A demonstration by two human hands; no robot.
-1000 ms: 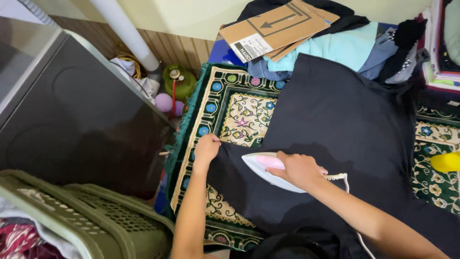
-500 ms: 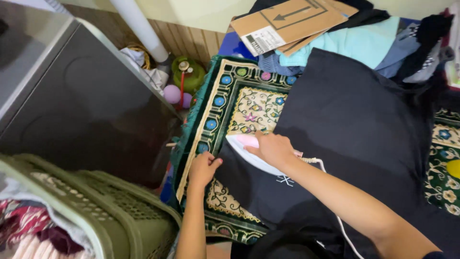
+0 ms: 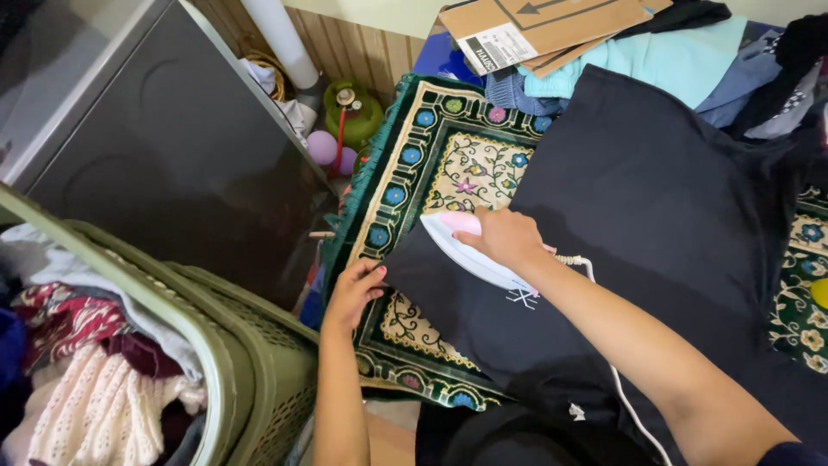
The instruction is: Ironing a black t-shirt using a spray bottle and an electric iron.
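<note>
A black garment [image 3: 655, 216] lies spread over a green patterned rug [image 3: 431, 164]. My right hand [image 3: 509, 237] grips the handle of a white and pink iron [image 3: 461, 242], whose sole rests on the garment's near left corner. A white cord [image 3: 621, 388] trails from the iron back along my forearm. My left hand [image 3: 352, 293] lies at the garment's left edge, fingertips pinching the dark cloth where it meets the rug.
A green laundry basket [image 3: 250, 362] full of clothes stands at the lower left. A dark grey cabinet [image 3: 172, 164] fills the upper left. Folded clothes [image 3: 673, 56] and a cardboard piece [image 3: 543, 26] lie at the rug's far end. A green toy [image 3: 354, 108] sits by the wooden wall.
My right hand has slid the iron toward the garment's left corner. My left hand has moved down and back along the garment's edge, toward the basket.
</note>
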